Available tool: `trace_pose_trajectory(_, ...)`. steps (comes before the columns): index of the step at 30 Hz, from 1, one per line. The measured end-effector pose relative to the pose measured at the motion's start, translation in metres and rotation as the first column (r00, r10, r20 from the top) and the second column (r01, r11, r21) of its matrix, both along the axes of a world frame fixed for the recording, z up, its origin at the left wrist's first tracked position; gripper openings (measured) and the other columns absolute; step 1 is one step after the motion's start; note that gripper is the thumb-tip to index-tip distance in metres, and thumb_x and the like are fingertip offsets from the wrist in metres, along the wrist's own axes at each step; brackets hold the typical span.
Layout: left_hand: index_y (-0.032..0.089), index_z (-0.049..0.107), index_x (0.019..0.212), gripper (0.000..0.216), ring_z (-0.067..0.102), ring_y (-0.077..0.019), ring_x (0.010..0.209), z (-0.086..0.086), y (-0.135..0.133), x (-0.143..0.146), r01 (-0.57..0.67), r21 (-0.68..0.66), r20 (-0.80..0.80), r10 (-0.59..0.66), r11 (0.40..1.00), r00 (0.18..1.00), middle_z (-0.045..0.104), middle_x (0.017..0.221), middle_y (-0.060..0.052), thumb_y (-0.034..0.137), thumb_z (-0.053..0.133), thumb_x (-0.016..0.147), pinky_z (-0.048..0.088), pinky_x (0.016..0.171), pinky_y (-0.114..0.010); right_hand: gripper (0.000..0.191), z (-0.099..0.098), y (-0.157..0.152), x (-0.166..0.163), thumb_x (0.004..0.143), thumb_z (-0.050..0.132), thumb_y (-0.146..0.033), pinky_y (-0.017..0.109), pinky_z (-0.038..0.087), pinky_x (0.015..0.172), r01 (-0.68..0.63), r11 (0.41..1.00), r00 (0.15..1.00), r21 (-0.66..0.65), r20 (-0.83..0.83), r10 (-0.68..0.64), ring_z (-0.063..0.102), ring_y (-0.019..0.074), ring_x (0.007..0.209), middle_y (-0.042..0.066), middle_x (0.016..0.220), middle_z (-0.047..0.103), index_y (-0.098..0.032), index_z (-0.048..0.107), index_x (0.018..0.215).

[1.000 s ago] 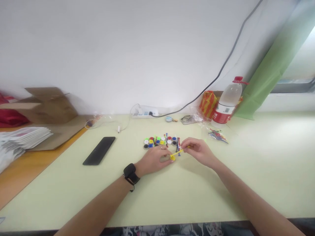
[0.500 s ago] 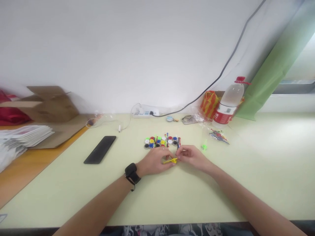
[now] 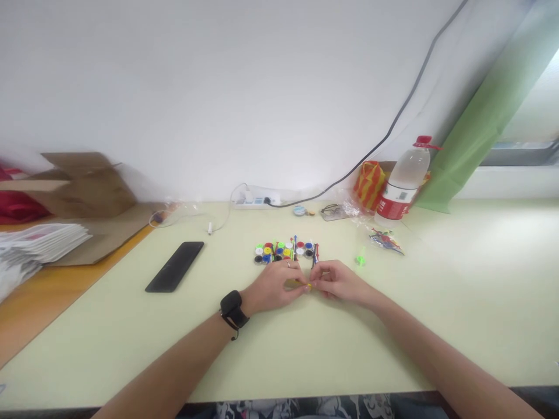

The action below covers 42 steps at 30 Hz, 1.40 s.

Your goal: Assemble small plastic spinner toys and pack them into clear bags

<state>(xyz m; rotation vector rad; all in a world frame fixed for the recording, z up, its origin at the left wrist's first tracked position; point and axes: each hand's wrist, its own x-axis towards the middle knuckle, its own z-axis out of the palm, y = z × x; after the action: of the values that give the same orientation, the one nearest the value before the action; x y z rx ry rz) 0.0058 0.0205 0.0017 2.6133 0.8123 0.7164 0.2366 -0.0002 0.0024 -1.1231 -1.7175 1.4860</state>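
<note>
A small yellow plastic piece [image 3: 310,286] is mostly covered by my fingers. My left hand [image 3: 276,285], with a ring and a black watch at the wrist, is closed on it in a pinch. My right hand [image 3: 338,281] meets it from the other side, thumb and fingertips closed at the piece's right end. Just beyond both hands lie several small coloured discs [image 3: 267,251] in rows, with thin coloured sticks [image 3: 317,252] standing or lying among them. A bright green piece [image 3: 360,260] sits apart to the right.
On the left lie a black phone-like slab [image 3: 175,266], a cardboard box [image 3: 89,183] and stacked papers [image 3: 56,241]. A power strip [image 3: 255,199] runs along the wall. At the back right are a large bottle [image 3: 404,183], a striped bag [image 3: 369,185] and a packet of coloured parts [image 3: 386,240].
My fingertips have come closer together around the yellow piece, and less of it shows now. The whole view has shifted slightly.
</note>
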Motion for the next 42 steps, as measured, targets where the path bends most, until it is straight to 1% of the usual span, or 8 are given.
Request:
trace_pose_trajectory(8, 0.023, 0.071, 0.088, 0.013, 0.064, -0.021, 0.08, 0.012, -0.005, 0.003, 0.143, 0.154, -0.127, -0.124, 0.978, 0.984, 0.071, 0.085, -0.005, 0.034, 0.066, 0.092, 0.048, 0.078, -0.036, 0.005, -0.006, 0.005, 0.001, 0.079, 0.069, -0.021, 0.023, 0.042, 0.054, -0.014, 0.997, 1.0, 0.07, 0.006, 0.014, 0.051, 0.0104, 0.057, -0.003, 0.066, 0.058, -0.017, 0.067, 0.081)
trace_pose_trajectory(16, 0.022, 0.069, 0.083, 0.019, 0.064, -0.0214, 0.074, 0.003, -0.006, 0.007, 0.135, 0.214, -0.134, -0.108, 0.968, 0.985, 0.07, 0.079, -0.005, 0.037, 0.062, 0.093, 0.048, 0.071, -0.037, 0.008, -0.013, 0.004, 0.001, 0.08, 0.07, -0.025, 0.024, 0.041, 0.056, -0.005, 0.998, 1.0, 0.069, -0.009, 0.006, 0.05, 0.0113, 0.059, -0.003, 0.066, 0.057, -0.018, 0.066, 0.082)
trace_pose_trajectory(21, 0.023, 0.073, 0.085, 0.022, 0.065, -0.0217, 0.075, 0.002, -0.007, 0.003, 0.075, 0.225, -0.06, -0.063, 0.971, 0.996, 0.073, 0.081, -0.006, 0.042, 0.064, 0.092, 0.048, 0.066, -0.036, 0.023, -0.018, -0.007, 0.001, 0.085, 0.071, -0.041, 0.026, 0.044, 0.059, 0.072, 0.981, 0.997, 0.18, 0.011, -0.075, 0.054, 0.0139, 0.065, 0.001, 0.075, 0.063, -0.018, 0.068, 0.086)
trace_pose_trajectory(27, 0.022, 0.073, 0.097, 0.02, 0.071, -0.0214, 0.083, 0.003, -0.004, 0.002, -0.134, 0.235, 0.175, 0.094, 0.963, 0.98, 0.077, 0.088, -0.005, 0.041, 0.069, 0.091, 0.053, 0.072, -0.035, 0.044, -0.011, -0.016, 0.009, 0.088, 0.066, -0.058, 0.025, 0.039, 0.047, 0.189, 0.98, 0.982, 0.057, 0.013, -0.19, 0.054, 0.0127, 0.056, -0.001, 0.082, 0.058, -0.022, 0.064, 0.113)
trace_pose_trajectory(30, 0.023, 0.073, 0.092, 0.014, 0.072, -0.0188, 0.081, 0.003, 0.0, 0.0, -0.224, 0.212, 0.244, 0.17, 0.951, 0.955, 0.078, 0.088, -0.003, 0.036, 0.067, 0.093, 0.055, 0.073, -0.033, 0.041, -0.003, -0.015, 0.016, 0.089, 0.064, -0.061, 0.025, 0.033, 0.045, 0.216, 0.976, 0.976, 0.005, 0.009, -0.216, 0.045, 0.0108, 0.049, -0.003, 0.066, 0.051, -0.02, 0.066, 0.085)
trace_pose_trajectory(33, 0.022, 0.073, 0.091, 0.015, 0.071, -0.0176, 0.077, 0.004, 0.001, -0.002, -0.252, 0.187, 0.274, 0.196, 0.949, 0.941, 0.078, 0.085, -0.003, 0.037, 0.07, 0.091, 0.054, 0.069, -0.031, 0.065, 0.001, -0.012, 0.022, 0.091, 0.06, -0.063, 0.028, 0.022, 0.045, 0.16, 0.984, 0.982, -0.084, -0.089, -0.167, 0.027, 0.0092, 0.045, -0.006, 0.049, 0.03, -0.022, 0.037, 0.047)
trace_pose_trajectory(35, 0.022, 0.073, 0.09, 0.016, 0.069, -0.0173, 0.075, 0.005, 0.001, -0.002, -0.25, 0.178, 0.279, 0.195, 0.952, 0.94, 0.077, 0.083, -0.003, 0.038, 0.071, 0.09, 0.054, 0.067, -0.031, 0.069, 0.002, -0.01, 0.025, 0.091, 0.06, -0.064, 0.029, 0.019, 0.046, 0.175, 0.978, 0.972, -0.114, -0.141, -0.19, 0.025, 0.0094, 0.046, -0.005, 0.049, 0.027, -0.022, 0.029, 0.045)
trace_pose_trajectory(42, 0.022, 0.072, 0.086, 0.015, 0.069, -0.0171, 0.076, 0.004, 0.0, 0.001, -0.235, 0.157, 0.265, 0.188, 0.959, 0.946, 0.076, 0.081, -0.002, 0.032, 0.065, 0.095, 0.053, 0.071, -0.032, 0.051, 0.002, -0.008, 0.026, 0.088, 0.064, -0.065, 0.027, 0.02, 0.049, 0.214, 0.966, 0.974, -0.144, -0.05, -0.223, 0.033, 0.0097, 0.05, -0.005, 0.059, 0.042, -0.019, 0.057, 0.069)
